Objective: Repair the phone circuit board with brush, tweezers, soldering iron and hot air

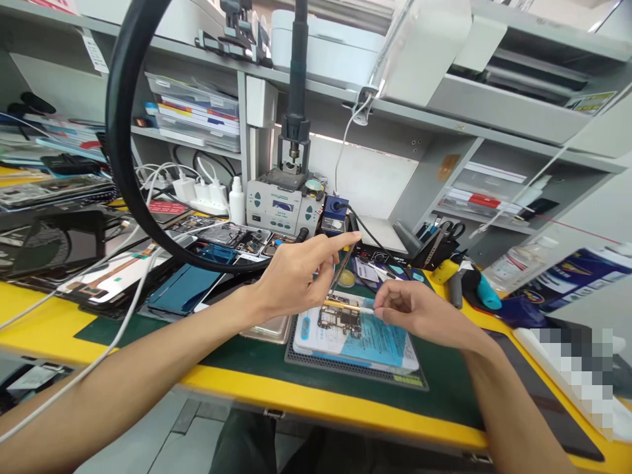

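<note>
Lettering on the grey station (266,196) and the blue-and-white pad (395,347) is too small for us to read. Near the front edge of the yellow-rimmed bench (296,398), a circuit board (343,320) lies on the pad; above it our right hand (417,311) pinches a yellow stick (348,305) by its pale end, while our left hand (296,273) extends its index finger, others curled, grip indeterminable. Grey shelving (444,122) lines the bench's rear edge.

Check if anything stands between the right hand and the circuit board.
Only the slim gold-coloured tool, pinched in the right hand and crossing over the upper part of the circuit board toward the left hand. Nothing else visible stands between.
</note>
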A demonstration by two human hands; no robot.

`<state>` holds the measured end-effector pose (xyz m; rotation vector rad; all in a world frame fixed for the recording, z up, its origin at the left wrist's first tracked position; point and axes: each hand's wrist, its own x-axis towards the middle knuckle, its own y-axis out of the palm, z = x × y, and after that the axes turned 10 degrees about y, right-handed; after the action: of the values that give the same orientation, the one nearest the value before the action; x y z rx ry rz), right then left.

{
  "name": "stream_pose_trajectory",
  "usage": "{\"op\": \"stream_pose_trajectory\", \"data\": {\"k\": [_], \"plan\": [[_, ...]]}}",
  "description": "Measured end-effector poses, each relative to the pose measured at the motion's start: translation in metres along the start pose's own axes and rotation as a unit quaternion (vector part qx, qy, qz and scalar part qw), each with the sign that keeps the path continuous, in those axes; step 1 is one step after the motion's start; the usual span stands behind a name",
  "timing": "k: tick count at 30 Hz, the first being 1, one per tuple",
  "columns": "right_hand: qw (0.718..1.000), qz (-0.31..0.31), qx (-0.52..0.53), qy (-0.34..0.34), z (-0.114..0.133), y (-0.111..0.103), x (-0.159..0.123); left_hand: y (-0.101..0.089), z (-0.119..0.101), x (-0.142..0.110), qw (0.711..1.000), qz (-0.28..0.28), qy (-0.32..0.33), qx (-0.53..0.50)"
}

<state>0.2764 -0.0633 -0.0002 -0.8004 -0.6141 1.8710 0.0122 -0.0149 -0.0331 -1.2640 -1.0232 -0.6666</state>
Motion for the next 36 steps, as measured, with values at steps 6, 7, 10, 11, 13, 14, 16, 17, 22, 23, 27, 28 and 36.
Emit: {"op": "stream_pose_trajectory", "data": {"k": [6,7,10,11,13,14,16,17,22,23,27,28,36], "plan": [[1.0,-0.017,0.005,-0.015,0.012,0.02,0.003,-0.002,-0.001,0.0,1.0,0.002,-0.001,0.016],[0.999,-0.027,0.0,-0.018,0.015,0.024,0.003,-0.002,-0.002,0.001,1.0,0.003,-0.003,0.02],[0.997,-0.066,-0.019,-0.036,0.022,0.034,0.005,-0.003,-0.003,0.001,1.0,0.009,-0.008,0.023],[0.996,-0.076,-0.024,-0.043,0.024,0.037,0.005,-0.002,-0.003,0.001,1.0,0.009,-0.007,0.021],[0.994,-0.089,-0.032,-0.053,0.028,0.041,0.006,-0.002,-0.002,0.001,1.0,0.007,-0.003,0.019],[0.993,-0.093,-0.036,-0.057,0.029,0.042,0.006,-0.001,-0.001,0.0,1.0,0.006,-0.002,0.018],[0.993,-0.096,-0.041,-0.06,0.031,0.043,0.007,0.0,0.0,0.0,1.0,0.006,-0.004,0.02],[0.993,-0.096,-0.041,-0.06,0.031,0.043,0.007,0.0,0.0,-0.001,1.0,0.006,-0.006,0.021],[0.995,-0.089,-0.032,-0.043,0.024,0.034,0.003,-0.002,0.0,-0.001,1.0,0.007,-0.008,0.024],[0.995,-0.085,-0.031,-0.037,0.022,0.031,0.002,-0.002,0.0,0.0,1.0,0.006,-0.008,0.026],[0.998,-0.065,-0.01,-0.024,0.016,0.014,-0.007,-0.003,-0.001,0.001,1.0,0.006,-0.003,0.025],[0.998,-0.064,0.0,-0.025,0.014,0.01,-0.009,-0.003,-0.001,0.001,1.0,0.007,-0.003,0.026],[0.95,-0.22,0.205,-0.085,-0.01,-0.027,-0.03,-0.002,0.001,0.002,1.0,-0.004,0.008,0.024]]}}
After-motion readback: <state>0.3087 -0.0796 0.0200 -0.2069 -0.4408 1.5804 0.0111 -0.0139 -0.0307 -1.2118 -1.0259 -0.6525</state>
